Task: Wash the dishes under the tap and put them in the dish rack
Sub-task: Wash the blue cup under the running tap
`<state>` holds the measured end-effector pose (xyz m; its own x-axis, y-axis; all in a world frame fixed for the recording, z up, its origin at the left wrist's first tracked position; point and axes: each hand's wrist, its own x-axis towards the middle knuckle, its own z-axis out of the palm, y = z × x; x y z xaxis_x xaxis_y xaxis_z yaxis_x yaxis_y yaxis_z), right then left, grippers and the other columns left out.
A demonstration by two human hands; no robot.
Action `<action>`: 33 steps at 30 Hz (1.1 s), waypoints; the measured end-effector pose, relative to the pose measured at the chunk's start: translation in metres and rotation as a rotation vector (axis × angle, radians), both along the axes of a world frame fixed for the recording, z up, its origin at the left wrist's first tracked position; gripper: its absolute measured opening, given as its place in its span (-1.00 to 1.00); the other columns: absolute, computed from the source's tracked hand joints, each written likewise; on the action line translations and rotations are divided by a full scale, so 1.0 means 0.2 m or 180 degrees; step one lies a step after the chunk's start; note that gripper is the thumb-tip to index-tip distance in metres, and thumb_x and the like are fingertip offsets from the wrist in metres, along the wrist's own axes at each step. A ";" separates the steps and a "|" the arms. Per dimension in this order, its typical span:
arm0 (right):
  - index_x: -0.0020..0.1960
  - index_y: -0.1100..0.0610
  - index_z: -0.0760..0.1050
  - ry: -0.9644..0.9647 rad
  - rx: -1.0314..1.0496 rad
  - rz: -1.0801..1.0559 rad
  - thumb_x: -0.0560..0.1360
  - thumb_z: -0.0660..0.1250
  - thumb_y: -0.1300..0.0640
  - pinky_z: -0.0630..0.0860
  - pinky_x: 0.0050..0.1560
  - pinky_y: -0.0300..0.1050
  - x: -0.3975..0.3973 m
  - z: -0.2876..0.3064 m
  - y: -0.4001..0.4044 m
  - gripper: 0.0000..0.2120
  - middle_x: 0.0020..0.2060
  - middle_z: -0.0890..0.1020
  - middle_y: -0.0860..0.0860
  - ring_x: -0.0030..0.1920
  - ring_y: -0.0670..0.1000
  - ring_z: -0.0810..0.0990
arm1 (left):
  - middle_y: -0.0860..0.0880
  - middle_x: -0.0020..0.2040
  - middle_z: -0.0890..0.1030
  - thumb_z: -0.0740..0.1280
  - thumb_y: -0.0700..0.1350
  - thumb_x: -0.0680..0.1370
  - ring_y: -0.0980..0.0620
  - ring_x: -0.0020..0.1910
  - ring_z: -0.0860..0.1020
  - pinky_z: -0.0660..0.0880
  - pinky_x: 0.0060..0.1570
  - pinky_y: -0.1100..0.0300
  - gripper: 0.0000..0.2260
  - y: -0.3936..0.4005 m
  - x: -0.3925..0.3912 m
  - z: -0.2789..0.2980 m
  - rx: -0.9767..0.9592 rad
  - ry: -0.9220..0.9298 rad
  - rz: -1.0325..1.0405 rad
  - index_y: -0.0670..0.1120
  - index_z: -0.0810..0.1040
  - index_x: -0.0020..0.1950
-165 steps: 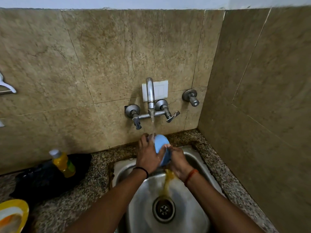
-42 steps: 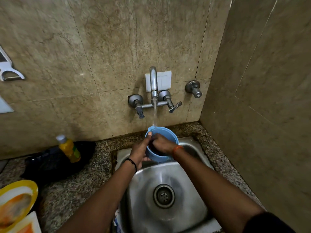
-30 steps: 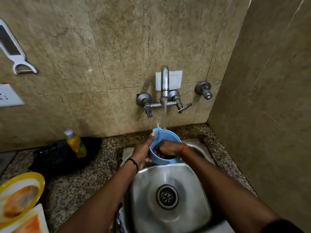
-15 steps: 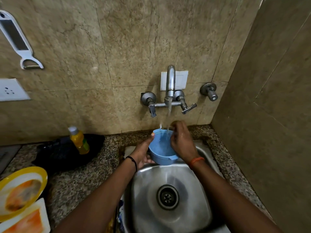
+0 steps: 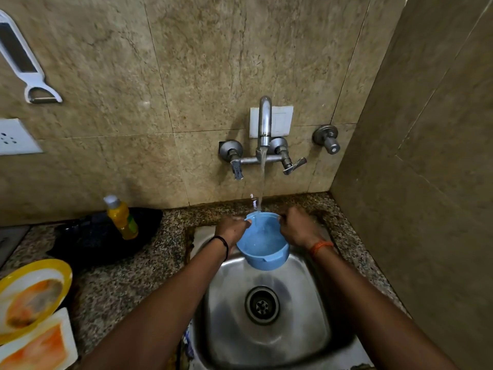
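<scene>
A person holds a blue bowl (image 5: 262, 245) at centre frame under the running tap (image 5: 264, 129), above the steel sink (image 5: 269, 329). The left hand (image 5: 232, 231) and right hand (image 5: 297, 229) each grip opposite sides of its rim, fingers curled. Stained plates (image 5: 32, 292) sit on the worktop (image 5: 128, 276) at lower left, a yellow bottle (image 5: 121, 217) behind them.

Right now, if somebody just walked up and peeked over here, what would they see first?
First, the bright blue bowl held over the steel sink, with the left hand and right hand gripping its sides. Water runs from the tap on the tiled wall straight into it. Next, off to the left on the speckled counter, a yellow-rimmed dirty plate and a yellow bottle.
</scene>
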<state>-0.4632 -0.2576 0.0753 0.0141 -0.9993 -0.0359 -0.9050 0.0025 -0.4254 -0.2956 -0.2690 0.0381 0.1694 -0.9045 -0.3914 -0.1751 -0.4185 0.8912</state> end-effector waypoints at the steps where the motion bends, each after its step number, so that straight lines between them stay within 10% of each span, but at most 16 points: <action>1: 0.12 0.18 0.61 0.0011 -0.0031 -0.0008 0.56 0.19 0.16 0.49 0.08 -0.03 0.00 0.00 0.01 -0.74 0.09 0.64 0.23 0.12 0.22 0.59 | -0.13 -0.28 0.62 0.45 -0.18 0.42 -0.04 -0.23 0.59 0.47 -0.22 0.14 -0.79 -0.01 0.00 0.01 0.0001 -0.0156 0.0002 -0.07 0.56 -0.42; 8: 0.13 0.11 0.61 -0.0231 -0.0076 -0.0083 0.54 0.22 0.16 0.49 0.06 -0.06 -0.01 -0.01 0.03 -0.75 0.09 0.65 0.19 0.12 0.21 0.59 | -0.08 -0.45 0.57 0.55 0.29 0.15 0.00 -0.45 0.47 0.33 -0.37 0.15 -0.51 -0.02 0.00 0.03 -0.0137 -0.0855 0.0030 -0.10 0.49 -0.50; 13: 0.15 0.10 0.58 -0.0098 -0.0137 -0.0144 0.54 0.19 0.12 0.48 0.08 -0.05 0.00 -0.01 0.03 -0.74 0.10 0.64 0.18 0.14 0.20 0.57 | -0.12 -0.43 0.51 0.50 0.09 0.36 -0.02 -0.39 0.43 0.36 -0.31 0.14 -0.60 -0.03 -0.01 0.00 -0.0462 -0.0966 -0.0158 -0.08 0.41 -0.51; 19: 0.03 0.13 0.62 -0.0042 -0.0426 -0.0302 0.50 0.24 0.17 0.52 -0.03 -0.06 0.01 0.00 0.03 -0.79 -0.02 0.68 0.19 0.04 0.21 0.62 | -0.07 -0.29 0.61 0.26 -0.34 0.52 0.03 -0.34 0.54 0.48 -0.41 0.33 -0.83 0.01 0.04 0.04 -0.0072 0.0202 -0.0355 -0.19 0.63 -0.09; 22: 0.03 0.16 0.62 0.0014 -0.0550 -0.0354 0.50 0.23 0.18 0.51 -0.03 -0.07 0.03 -0.01 0.03 -0.79 -0.02 0.68 0.20 0.04 0.21 0.63 | -0.21 -0.04 0.62 0.14 -0.44 0.51 -0.12 -0.11 0.59 0.55 -0.07 0.11 -0.69 0.07 0.06 0.06 0.0065 0.1154 -0.0334 -0.29 0.57 0.16; 33: 0.08 0.20 0.54 -0.0034 -0.1714 -0.0377 0.50 0.24 0.31 0.48 -0.27 -0.08 0.12 -0.01 0.09 -0.80 -0.15 0.69 0.22 -0.16 0.25 0.66 | -0.28 0.18 0.54 0.17 -0.30 0.55 -0.21 0.09 0.56 0.41 0.29 -0.09 -0.70 0.22 0.08 -0.07 0.0695 0.2475 -0.0561 -0.23 0.40 0.28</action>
